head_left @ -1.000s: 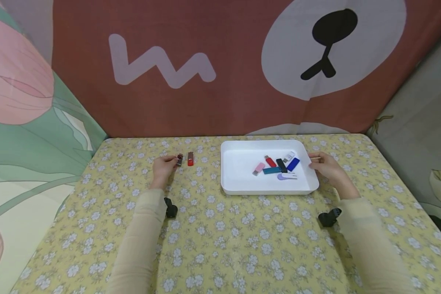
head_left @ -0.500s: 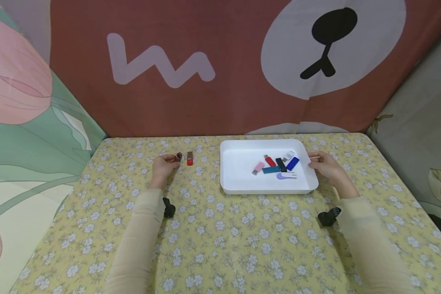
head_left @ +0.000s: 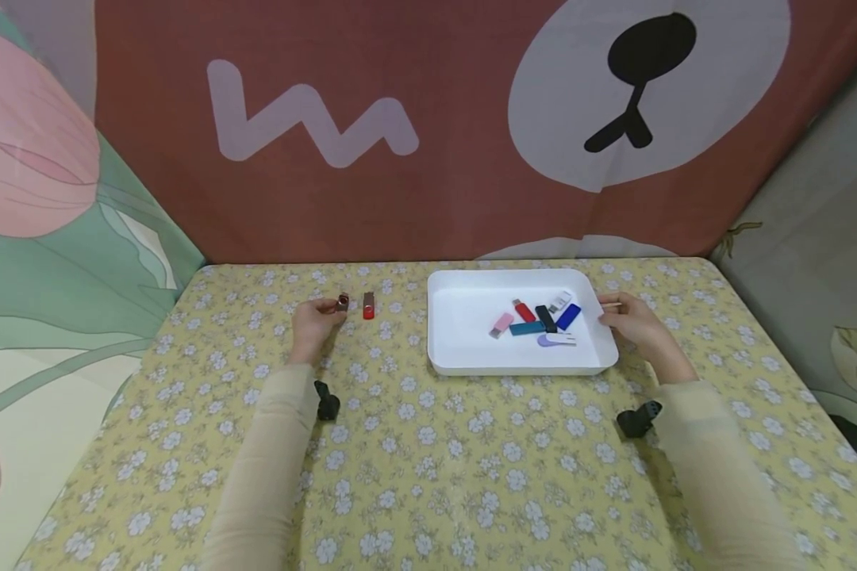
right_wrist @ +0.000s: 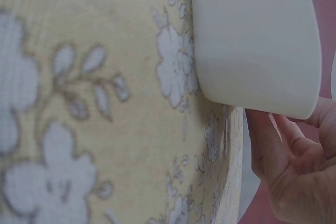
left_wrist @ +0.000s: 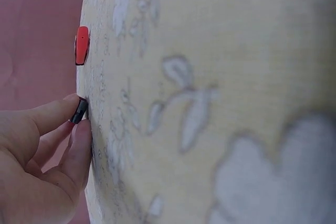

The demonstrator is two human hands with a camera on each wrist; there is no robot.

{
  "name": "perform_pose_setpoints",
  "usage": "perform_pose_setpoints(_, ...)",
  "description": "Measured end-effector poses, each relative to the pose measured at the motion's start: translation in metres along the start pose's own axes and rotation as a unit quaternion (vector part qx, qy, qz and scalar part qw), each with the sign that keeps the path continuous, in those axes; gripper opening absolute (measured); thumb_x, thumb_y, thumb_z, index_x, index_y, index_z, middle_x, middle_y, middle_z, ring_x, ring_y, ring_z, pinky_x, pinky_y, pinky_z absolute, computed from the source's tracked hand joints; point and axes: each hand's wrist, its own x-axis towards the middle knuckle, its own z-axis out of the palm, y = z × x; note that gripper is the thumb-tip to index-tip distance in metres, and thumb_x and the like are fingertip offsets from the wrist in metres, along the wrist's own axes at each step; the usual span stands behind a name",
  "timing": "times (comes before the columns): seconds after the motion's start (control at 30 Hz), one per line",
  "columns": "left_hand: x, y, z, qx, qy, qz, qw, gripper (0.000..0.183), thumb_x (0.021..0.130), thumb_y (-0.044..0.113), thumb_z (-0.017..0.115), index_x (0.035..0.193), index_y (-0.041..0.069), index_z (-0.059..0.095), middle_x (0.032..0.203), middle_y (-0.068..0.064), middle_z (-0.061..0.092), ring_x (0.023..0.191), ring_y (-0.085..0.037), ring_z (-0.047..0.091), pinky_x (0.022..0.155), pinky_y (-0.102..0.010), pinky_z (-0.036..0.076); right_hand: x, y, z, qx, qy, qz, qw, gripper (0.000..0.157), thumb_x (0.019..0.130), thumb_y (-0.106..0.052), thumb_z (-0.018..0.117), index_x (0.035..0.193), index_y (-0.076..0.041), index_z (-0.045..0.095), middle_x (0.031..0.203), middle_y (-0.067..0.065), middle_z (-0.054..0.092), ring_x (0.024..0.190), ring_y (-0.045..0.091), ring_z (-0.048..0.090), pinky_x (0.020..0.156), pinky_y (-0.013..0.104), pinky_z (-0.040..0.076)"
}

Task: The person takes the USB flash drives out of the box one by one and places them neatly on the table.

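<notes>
In the head view my left hand (head_left: 316, 323) pinches a dark USB flash drive (head_left: 343, 302) between thumb and fingers, close over the table. The left wrist view shows the end of this dark flash drive (left_wrist: 79, 110) between the fingertips. To its right lies a red USB flash drive (head_left: 368, 306) with a metal swivel cover. My right hand (head_left: 634, 323) holds the right edge of a white tray (head_left: 464, 349). In the right wrist view its fingers lie against the tray's end wall (right_wrist: 257, 40), the thumb up at the rim.
Inside the tray are several flash drives: pink (head_left: 501, 325), red (head_left: 524, 311), teal (head_left: 527, 328), black (head_left: 546, 319), blue (head_left: 568, 318), white (head_left: 560, 303), and a lilac-and-white one (head_left: 557, 340). A flowered cloth (head_left: 428, 476) covers the table. A printed curtain (head_left: 457, 198) hangs behind it.
My left hand has shifted slightly left with the dark flash drive, which has turned in the fingers, widening the gap to the red one. The right hand and the tray have stayed put.
</notes>
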Motion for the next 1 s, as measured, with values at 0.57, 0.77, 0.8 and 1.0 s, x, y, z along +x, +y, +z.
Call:
perform_pose_setpoints(0.57,0.0,-0.001,-0.002,-0.025,-0.001,-0.006,0.9997,0.037,0.093,0.003,0.058,0.129,-0.006,0.055,0.129,-0.026,0.056,0.12,-0.035,0.055,0.102,-0.041,0.049,-0.048,-0.05,-0.002,0.013,-0.005,0.009,1.0,0.05,0.096,-0.015,0.049,0.141,0.003,0.035,0.119,0.019,0.051,0.094,0.018,0.056,0.076,0.029,0.053)
perform_pose_setpoints(0.77,-0.003,0.0,-0.007,-0.064,-0.016,-0.019,0.9976,0.042,0.093,0.002,0.056,0.134,-0.005,0.05,0.134,-0.024,0.053,0.123,-0.034,0.052,0.104,-0.04,0.048,-0.038,-0.038,-0.001,0.008,-0.005,0.008,1.0,0.051,0.096,-0.015,0.048,0.142,0.002,0.034,0.129,0.026,0.046,0.105,0.029,0.055,0.075,0.024,0.051)
perform_pose_setpoints(0.8,-0.003,0.001,-0.007,-0.073,-0.017,-0.022,0.9969,0.043,0.093,0.001,0.056,0.135,-0.005,0.049,0.134,-0.024,0.052,0.123,-0.033,0.052,0.104,-0.04,0.047,-0.035,-0.036,-0.001,0.009,-0.003,0.01,1.0,0.05,0.095,-0.014,0.048,0.141,0.001,0.035,0.129,0.026,0.046,0.106,0.029,0.055,0.073,0.023,0.051)
perform_pose_setpoints(1.0,-0.005,0.008,-0.01,-0.107,-0.017,-0.036,0.9935,0.045,0.095,0.005,0.055,0.138,0.0,0.047,0.139,-0.021,0.049,0.127,-0.031,0.049,0.105,-0.039,0.047,-0.028,-0.028,-0.002,0.014,-0.006,0.007,1.0,0.051,0.095,-0.016,0.049,0.141,0.001,0.036,0.126,0.025,0.047,0.102,0.027,0.056,0.075,0.026,0.053)
